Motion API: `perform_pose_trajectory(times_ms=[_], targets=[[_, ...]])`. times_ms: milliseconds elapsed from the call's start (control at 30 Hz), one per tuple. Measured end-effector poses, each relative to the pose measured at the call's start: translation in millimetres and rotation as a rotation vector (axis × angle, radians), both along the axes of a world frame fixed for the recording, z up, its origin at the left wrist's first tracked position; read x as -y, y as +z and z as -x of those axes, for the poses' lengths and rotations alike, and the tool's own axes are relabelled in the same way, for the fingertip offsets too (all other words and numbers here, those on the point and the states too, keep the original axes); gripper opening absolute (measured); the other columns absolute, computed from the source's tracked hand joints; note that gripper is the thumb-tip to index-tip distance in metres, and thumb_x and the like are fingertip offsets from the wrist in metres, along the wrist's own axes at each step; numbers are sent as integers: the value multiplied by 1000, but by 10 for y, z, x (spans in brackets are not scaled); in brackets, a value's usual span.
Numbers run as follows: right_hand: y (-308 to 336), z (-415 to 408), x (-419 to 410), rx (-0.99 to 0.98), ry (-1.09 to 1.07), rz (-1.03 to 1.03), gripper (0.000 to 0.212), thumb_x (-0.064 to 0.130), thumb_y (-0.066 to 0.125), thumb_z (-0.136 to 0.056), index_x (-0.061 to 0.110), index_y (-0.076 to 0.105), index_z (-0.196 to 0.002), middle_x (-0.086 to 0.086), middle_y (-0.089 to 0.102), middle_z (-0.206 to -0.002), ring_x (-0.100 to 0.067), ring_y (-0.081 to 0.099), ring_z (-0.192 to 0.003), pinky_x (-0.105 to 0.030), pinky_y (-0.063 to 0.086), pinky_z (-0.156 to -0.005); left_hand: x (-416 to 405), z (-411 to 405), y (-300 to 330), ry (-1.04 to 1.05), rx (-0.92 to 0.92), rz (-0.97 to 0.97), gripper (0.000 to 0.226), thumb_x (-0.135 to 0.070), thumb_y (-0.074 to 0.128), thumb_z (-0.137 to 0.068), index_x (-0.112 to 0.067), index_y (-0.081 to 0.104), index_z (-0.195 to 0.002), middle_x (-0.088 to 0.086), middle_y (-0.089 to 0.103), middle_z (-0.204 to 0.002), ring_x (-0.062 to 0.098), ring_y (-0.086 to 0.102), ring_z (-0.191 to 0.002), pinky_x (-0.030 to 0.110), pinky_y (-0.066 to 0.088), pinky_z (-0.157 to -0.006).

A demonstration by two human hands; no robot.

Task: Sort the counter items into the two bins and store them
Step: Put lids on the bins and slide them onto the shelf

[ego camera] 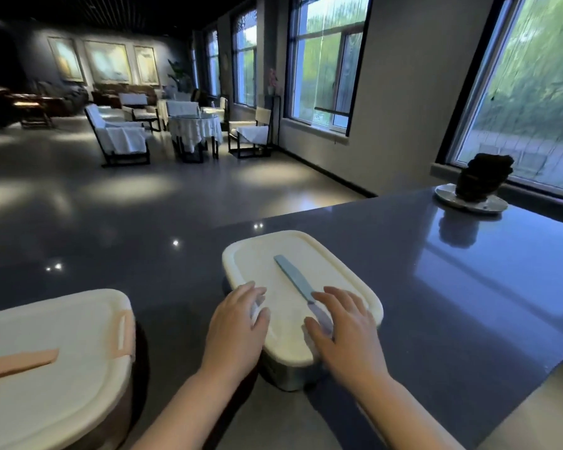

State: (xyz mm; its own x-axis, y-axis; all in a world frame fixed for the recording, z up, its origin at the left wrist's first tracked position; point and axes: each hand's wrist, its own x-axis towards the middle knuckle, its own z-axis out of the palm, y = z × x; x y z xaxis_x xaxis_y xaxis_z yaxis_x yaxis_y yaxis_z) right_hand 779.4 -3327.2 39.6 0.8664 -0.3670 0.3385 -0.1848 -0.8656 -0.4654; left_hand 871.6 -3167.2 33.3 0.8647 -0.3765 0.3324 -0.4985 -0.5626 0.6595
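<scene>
Dim dining hall in background, white-draped tables and chairs (124, 134) well apart from the work area, windows along the right wall; work surface is a dark glossy counter (452, 287). Head view, the only 1 available: 2 lidded bins on the counter. Bin with the blue handle strip (301, 297) sits centre, lid on, long axis running from near-right to far-left; its blue strip (291, 276) follows roughly the same line. Bin with the pink handle strip (51, 358) sits at near left, lid also on, pink latch visible on its right end. Left hand (236, 326) lies flat on the near-left edge of the blue bin's lid, fingers spread, not gripping. Right hand (342, 323) lies flat on the near-right end of the same lid, fingers over the near end of the blue strip, also not closed on anything. No loose items visible on the counter; sorting judged done, lids being pressed shut. Key relation: blue bin lies directly ahead of both hands, bracketed at its near end, so a 2-handed lift looks available. Dark ornament on a saucer (475, 190) stands far right, clear of the path.
</scene>
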Motion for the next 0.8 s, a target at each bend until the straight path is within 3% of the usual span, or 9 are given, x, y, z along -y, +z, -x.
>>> perform_pose_trajectory(times_ms=[133,233,433,600,700,800], targets=[[-23,-145,331,-186,4,0,56,56,39,-94,37,30,-145,8,21,-158,-14,12,-146,-37,10,-118,332,-358,16,91,-4,-85,41,-33,50,-94,-26,49,-134,-9,34,-150,10,28,-137,31,24,-113],[-88,-221,325,-244,48,56,58,60,29,-95,39,22,-148,7,13,-161,-14,4,-148,-36,3,-118,517,-631,40,88,4,-183,42,-32,45,-94,-27,47,-135,-9,32,-151,9,25,-138,29,22,-111],[-215,-261,325,-270,38,122,66,74,17,-88,49,9,-148,12,-2,-161,-12,-8,-148,-37,-6,-118,622,-1213,113,60,78,-408,32,-28,43,-94,-12,56,-118,3,49,-132,17,37,-125,29,27,-98],[-186,-296,478,-301,98,134,74,84,15,-77,55,10,-145,21,-3,-159,-4,-8,-147,-32,-7,-116,615,-1302,-59,-5,62,-560,46,-34,25,-101,-24,31,-146,-5,21,-156,13,14,-144,31,15,-114],[-172,-308,642,-289,164,130,80,87,11,-69,58,16,-143,27,-1,-154,0,-4,-146,-28,-6,-115,619,-1217,-92,56,67,-613,50,-37,18,-101,-23,23,-149,-4,17,-158,15,13,-144,35,13,-117],[-109,-361,931,-307,307,167,74,87,17,-72,60,19,-141,29,2,-154,3,-3,-145,-30,-4,-117,598,-1032,-79,116,22,-657,54,-42,13,-100,-25,13,-151,-4,8,-159,16,7,-145,38,10,-118]])
